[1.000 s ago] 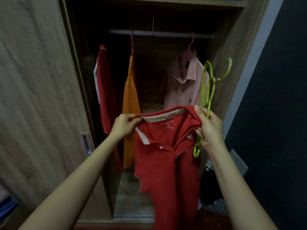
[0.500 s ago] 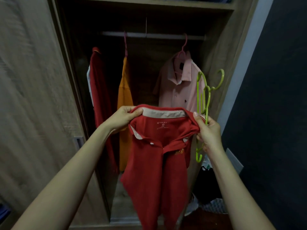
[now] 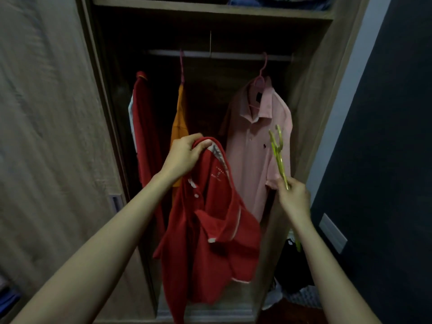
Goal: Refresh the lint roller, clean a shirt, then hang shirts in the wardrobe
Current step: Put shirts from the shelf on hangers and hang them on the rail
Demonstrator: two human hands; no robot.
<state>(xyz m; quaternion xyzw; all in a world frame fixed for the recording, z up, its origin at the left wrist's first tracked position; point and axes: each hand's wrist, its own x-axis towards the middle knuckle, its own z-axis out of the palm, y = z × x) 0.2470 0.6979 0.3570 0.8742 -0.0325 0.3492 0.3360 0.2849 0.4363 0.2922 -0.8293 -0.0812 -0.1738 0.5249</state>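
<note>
Your right hand [image 3: 293, 198] has let go of the collar since half a second ago, so the red shirt [image 3: 210, 230] no longer hangs spread between two hands. It now drops in a bunch from your left hand [image 3: 185, 155] alone. That hand is curled tight on the collar [image 3: 218, 153], in front of the orange shirt [image 3: 178, 127] in the open wardrobe [image 3: 313, 90]. Your right hand has carried the hanger [image 3: 278, 150] off to the right and turned it edge-on to you. Its fingers are closed round the lower part, in front of the pink shirt [image 3: 257, 141]. Whether that is one hanger or two nested together cannot be told from here.

The next move, I judge, is getting the hanger into the neck. The collar lies to the left of your right hand and a little higher, with a clear gap between it and the hanger. The hanger's long axis stands nearly upright, its top leaning left toward the red shirt. Your left grip looks to pinch the neck opening closed, so you would likely need to loosen it, or feed the hanger up from the hem. The rail [image 3: 222, 54] runs above both hands, with room between the orange shirt and the pink shirt.
</note>
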